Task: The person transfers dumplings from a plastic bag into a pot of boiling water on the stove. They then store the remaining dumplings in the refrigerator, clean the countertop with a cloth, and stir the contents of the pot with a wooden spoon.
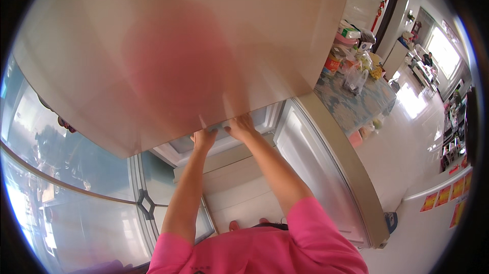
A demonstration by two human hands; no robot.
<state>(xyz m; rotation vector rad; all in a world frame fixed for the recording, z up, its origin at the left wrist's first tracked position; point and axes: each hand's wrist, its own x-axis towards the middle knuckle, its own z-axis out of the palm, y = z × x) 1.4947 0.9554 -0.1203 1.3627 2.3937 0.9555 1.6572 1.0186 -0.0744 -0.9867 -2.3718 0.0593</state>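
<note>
A glossy beige upper refrigerator door (183, 44) fills the view before me and reflects a pink shape. Below it the lower compartment (183, 144) stands uncovered, its white-lined door (317, 163) swung out to the right. Both my arms reach into that compartment. My left hand (205, 139) is at its front, with the thumb showing and the other fingertips partly hidden under the upper door's lower edge. Just to the right, my right hand (241, 128) reaches deeper, its fingers also partly covered by that edge. Whether either hand grips anything is not visible.
Glass-fronted cabinet panels (76, 167) with a dark diamond-shaped handle (146, 204) flank me on the left. To the right, a table with a patterned cloth (355, 98) bears plastic bags (356, 79), a can (331, 63) and packages. A person (427, 59) is far back near a window.
</note>
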